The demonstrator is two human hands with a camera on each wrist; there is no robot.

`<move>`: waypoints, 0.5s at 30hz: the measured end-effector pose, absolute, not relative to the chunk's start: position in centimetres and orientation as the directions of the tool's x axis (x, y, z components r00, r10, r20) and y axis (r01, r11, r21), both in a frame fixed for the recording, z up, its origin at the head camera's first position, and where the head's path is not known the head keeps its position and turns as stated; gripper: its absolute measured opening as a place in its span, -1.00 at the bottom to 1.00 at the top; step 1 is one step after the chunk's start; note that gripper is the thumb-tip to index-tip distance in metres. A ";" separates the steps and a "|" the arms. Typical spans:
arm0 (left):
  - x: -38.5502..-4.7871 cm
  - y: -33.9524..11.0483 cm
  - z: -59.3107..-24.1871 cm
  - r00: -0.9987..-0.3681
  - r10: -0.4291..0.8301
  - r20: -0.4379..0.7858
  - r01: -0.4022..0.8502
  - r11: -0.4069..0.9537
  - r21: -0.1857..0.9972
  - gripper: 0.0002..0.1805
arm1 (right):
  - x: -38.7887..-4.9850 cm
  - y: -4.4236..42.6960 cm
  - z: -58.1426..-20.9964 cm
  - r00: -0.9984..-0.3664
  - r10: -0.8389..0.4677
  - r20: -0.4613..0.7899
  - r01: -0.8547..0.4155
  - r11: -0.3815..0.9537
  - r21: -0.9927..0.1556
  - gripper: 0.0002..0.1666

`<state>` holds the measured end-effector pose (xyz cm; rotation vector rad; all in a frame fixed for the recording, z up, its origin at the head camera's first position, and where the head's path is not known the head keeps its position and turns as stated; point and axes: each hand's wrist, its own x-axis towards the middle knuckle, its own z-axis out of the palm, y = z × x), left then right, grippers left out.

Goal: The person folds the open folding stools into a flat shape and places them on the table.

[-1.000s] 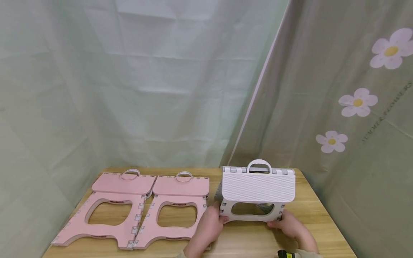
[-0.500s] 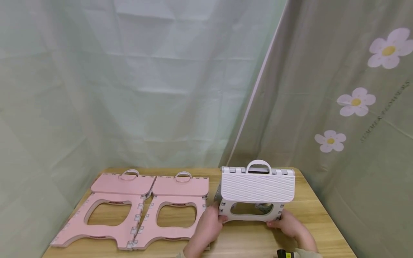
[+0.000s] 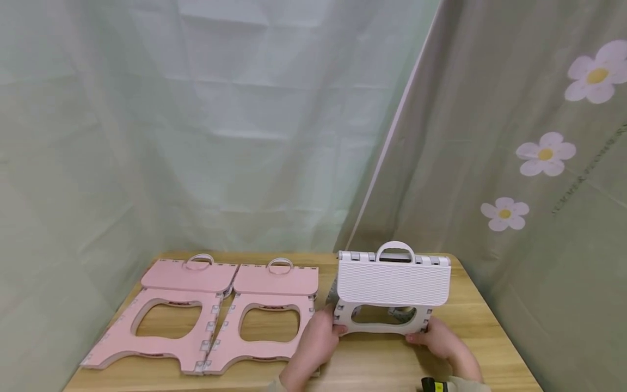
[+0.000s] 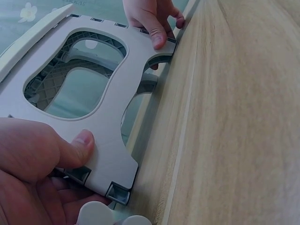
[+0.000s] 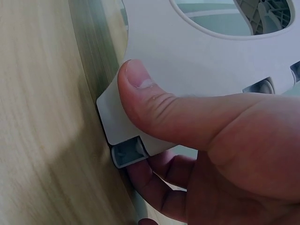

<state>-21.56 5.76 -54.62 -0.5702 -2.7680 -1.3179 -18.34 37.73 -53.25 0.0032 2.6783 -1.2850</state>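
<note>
A white folding step stool (image 3: 393, 283) with a woven-pattern top and a loop handle stands partly unfolded on the right of the table. My left hand (image 3: 317, 338) grips the lower left of its front leg panel; in the left wrist view the thumb lies on the white face and the fingers curl behind. On the other side my right hand (image 3: 443, 344) holds the lower right corner, thumb in front and fingers curled behind in the right wrist view. Two pink folding stools, one at far left (image 3: 166, 277) and one nearer the middle (image 3: 275, 280), lie folded flat.
The wooden table (image 3: 372, 365) carries all the stools. Behind it hangs a pale green curtain (image 3: 254, 136), with a flower-printed one (image 3: 490, 109) on the right. The middle pink stool lies close beside my left forearm.
Almost nothing differs. Both hands keep their hold on the white stool, and it stays in the same place; the head view shifts very slightly.
</note>
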 end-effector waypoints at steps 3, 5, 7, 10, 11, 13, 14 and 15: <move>-21.7 5.9 -54.4 -0.934 0.316 0.168 0.328 0.572 0.752 -0.61 | -18.5 37.9 -53.2 -0.985 -0.058 -0.165 0.091 0.639 -0.764 -0.46; -21.8 6.0 -54.4 -0.934 0.317 0.167 0.328 0.573 0.751 -0.62 | -18.5 37.9 -53.2 -0.983 -0.038 -0.177 0.111 0.642 -0.758 -0.47; -21.8 6.0 -54.4 -0.934 0.318 0.163 0.326 0.572 0.753 -0.62 | -18.6 38.0 -53.2 -0.982 -0.037 -0.183 0.115 0.650 -0.751 -0.47; -21.7 6.0 -54.4 -0.934 0.317 0.163 0.327 0.577 0.748 -0.63 | -18.5 37.9 -53.1 -0.981 -0.036 -0.192 0.124 0.647 -0.752 -0.49; -21.7 5.9 -54.4 -0.935 0.315 0.165 0.327 0.577 0.749 -0.63 | -18.5 37.9 -53.2 -0.981 -0.041 -0.191 0.119 0.650 -0.751 -0.49; -21.7 5.9 -54.4 -0.935 0.312 0.168 0.328 0.580 0.746 -0.63 | -18.5 37.8 -53.1 -0.980 -0.045 -0.193 0.119 0.647 -0.753 -0.48; -21.6 5.8 -54.4 -0.936 0.309 0.169 0.327 0.582 0.744 -0.63 | -18.5 37.7 -53.1 -0.980 -0.046 -0.194 0.118 0.649 -0.751 -0.48; -21.6 5.8 -54.4 -0.936 0.308 0.170 0.327 0.582 0.745 -0.64 | -18.6 37.7 -53.1 -0.980 -0.046 -0.193 0.117 0.651 -0.750 -0.48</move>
